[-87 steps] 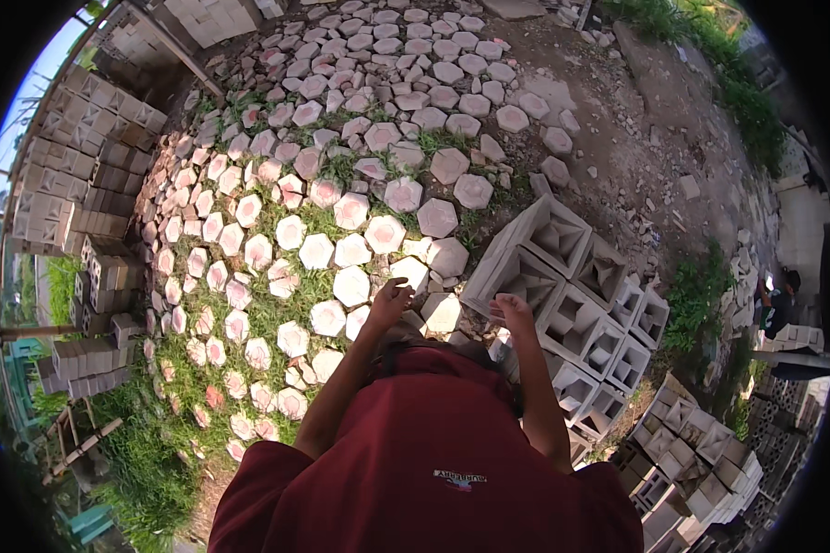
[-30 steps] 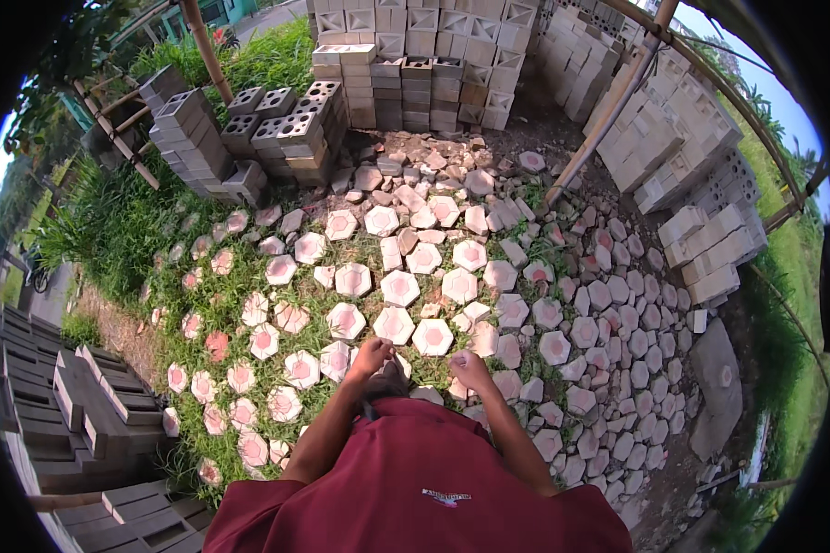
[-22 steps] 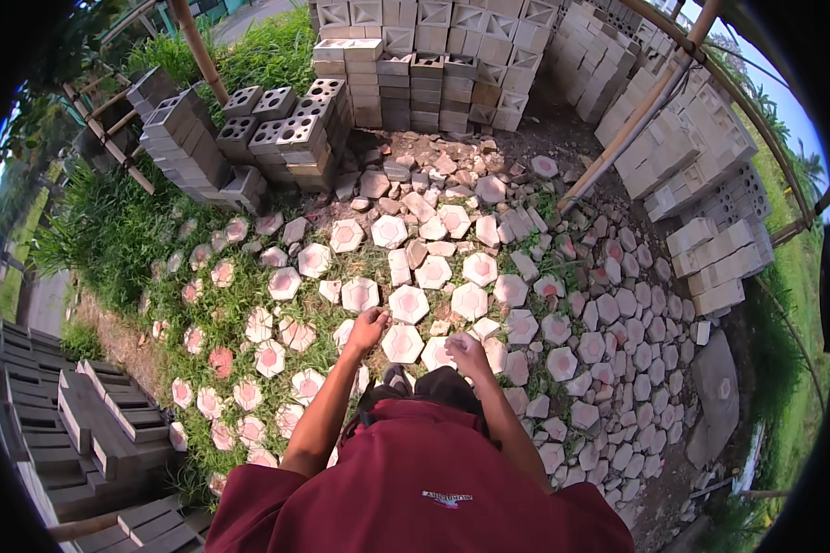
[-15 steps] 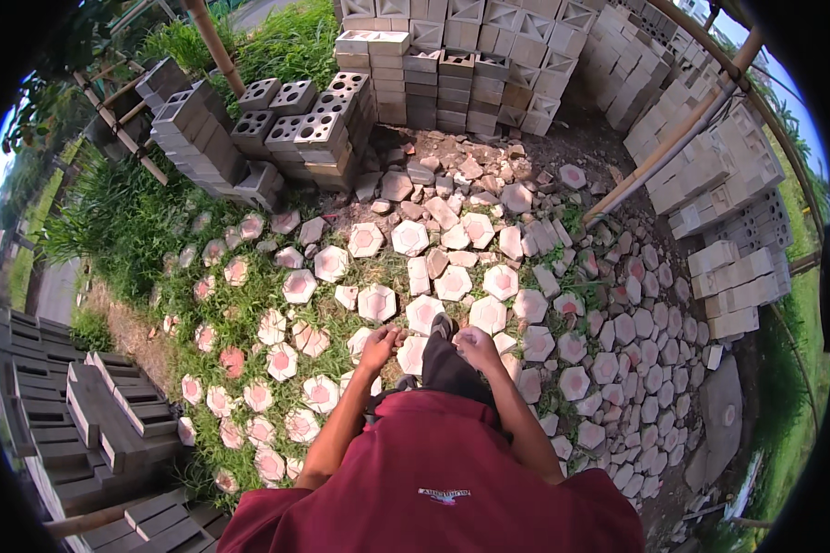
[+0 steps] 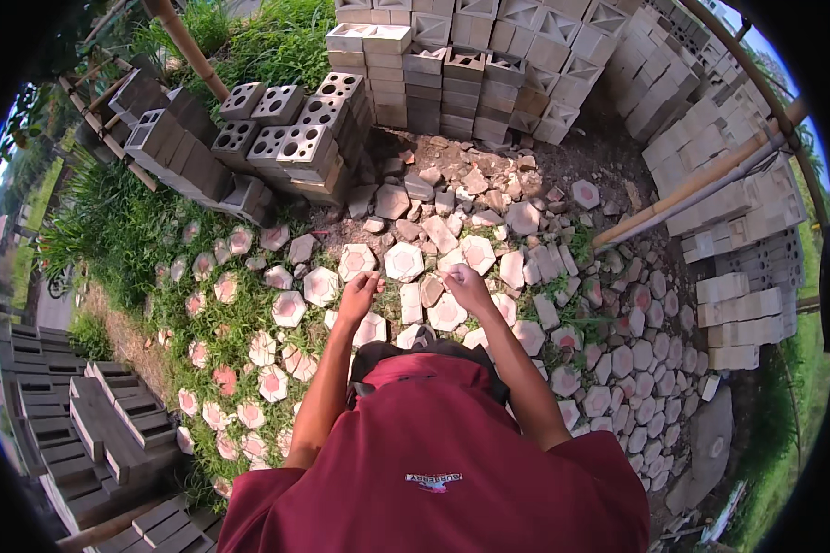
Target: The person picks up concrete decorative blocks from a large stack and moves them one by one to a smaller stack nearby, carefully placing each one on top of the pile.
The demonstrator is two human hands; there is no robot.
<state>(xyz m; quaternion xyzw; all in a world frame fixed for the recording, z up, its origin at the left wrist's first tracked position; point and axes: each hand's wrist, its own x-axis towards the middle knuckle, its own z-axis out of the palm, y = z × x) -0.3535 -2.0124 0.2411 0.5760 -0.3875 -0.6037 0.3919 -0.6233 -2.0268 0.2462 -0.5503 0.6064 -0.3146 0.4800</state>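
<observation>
Both my arms reach forward over ground set with hexagonal paving blocks (image 5: 403,262). My left hand (image 5: 361,293) is closed, its fingers curled in; whether it holds anything is too small to tell. Level with it and a short way to the right, my right hand (image 5: 468,288) has its fingers drawn together in a pinch, and its contents, if any, are hidden. Pale pavers with pinkish centres lie below and between the hands, beside rectangular pieces (image 5: 410,303). One dark shoe (image 5: 417,336) shows just ahead of my maroon shirt.
Stacked hollow concrete blocks (image 5: 306,143) stand ahead to the left, with a tall block wall (image 5: 489,88) behind. Broken rubble (image 5: 475,180) lies before it. A slanted bamboo pole (image 5: 696,184) crosses at right. Grey blocks (image 5: 111,415) are piled at lower left.
Both hands have reached farther forward and up in the view. The ground and stacks have shifted as my body moved forward, and my trouser leg is now mostly hidden by the shirt.
</observation>
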